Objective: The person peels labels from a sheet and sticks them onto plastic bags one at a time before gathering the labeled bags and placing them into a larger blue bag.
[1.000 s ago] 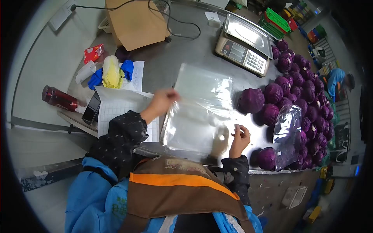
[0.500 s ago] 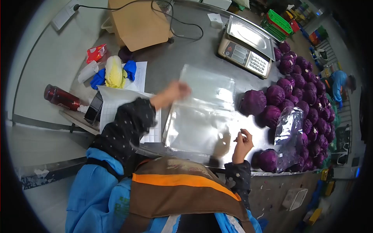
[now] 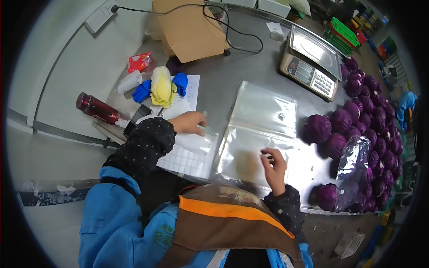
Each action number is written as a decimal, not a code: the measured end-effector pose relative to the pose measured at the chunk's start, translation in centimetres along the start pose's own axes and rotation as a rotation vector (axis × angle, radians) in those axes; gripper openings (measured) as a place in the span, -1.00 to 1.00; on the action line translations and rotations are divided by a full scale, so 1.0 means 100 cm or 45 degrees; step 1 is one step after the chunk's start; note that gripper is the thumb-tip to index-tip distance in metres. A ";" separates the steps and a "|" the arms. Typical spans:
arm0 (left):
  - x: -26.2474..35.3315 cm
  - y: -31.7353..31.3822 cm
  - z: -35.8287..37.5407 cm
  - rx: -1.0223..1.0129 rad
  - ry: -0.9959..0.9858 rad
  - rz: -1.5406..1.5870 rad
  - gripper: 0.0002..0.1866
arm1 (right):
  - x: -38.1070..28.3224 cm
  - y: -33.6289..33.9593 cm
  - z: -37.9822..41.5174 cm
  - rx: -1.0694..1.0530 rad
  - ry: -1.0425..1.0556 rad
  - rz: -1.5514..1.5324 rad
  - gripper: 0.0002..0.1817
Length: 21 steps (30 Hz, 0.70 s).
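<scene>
Steel makes up the surface [image 3: 232, 73], and a stack of clear bags [image 3: 259, 134] lies flat at its middle, serving here as the landmark. Left of the bags lies a sheet of small white labels [image 3: 187, 156], close enough for labels to be carried straight across. The person's left hand [image 3: 191, 122] rests on the top of that sheet with fingers curled, pinching something small and pale at the fingertips, seemingly a label. The right hand [image 3: 273, 164] sits on the near edge of the bags, fingers bent and pressing down on the plastic, probably to keep the slippery top bag in place; whether it also holds anything cannot be told. Right of the bags red cabbages [image 3: 366, 111] are heaped along the surface's edge, and one filled bag [image 3: 351, 169] leans against them. Beyond the bags, at the far right, stands a scale [image 3: 310, 62], with a cardboard box [image 3: 192, 29] and a black cable to its left. Farther left of the bags, past the labels, are a napa cabbage [image 3: 161, 87] lying on blue gloves [image 3: 143, 91], a red bottle [image 3: 96, 108] and a dark phone [image 3: 136, 120], kept out of the working area.
</scene>
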<state>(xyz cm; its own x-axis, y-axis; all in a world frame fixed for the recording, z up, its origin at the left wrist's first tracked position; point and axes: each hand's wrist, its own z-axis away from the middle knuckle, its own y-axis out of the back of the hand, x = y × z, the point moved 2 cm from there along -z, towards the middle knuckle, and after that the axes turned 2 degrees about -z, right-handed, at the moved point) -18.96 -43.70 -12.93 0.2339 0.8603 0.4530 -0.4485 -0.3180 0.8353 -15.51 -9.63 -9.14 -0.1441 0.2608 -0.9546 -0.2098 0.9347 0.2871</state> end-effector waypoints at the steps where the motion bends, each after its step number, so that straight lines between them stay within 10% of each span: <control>1: 0.008 0.003 -0.001 0.030 -0.030 0.156 -0.62 | -0.010 -0.013 -0.012 -0.118 0.064 0.015 -0.79; 21: 0.122 0.062 0.033 0.010 0.136 0.027 -0.70 | -0.062 -0.062 -0.046 -0.462 0.138 0.169 -0.79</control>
<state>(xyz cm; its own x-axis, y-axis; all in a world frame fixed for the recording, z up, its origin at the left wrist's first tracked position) -16.06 -36.47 -1.23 0.1310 0.8907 0.4354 -0.4454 -0.3394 0.8285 -17.74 -18.18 -4.65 -0.2904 0.3285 -0.8987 -0.5074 0.7434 0.4357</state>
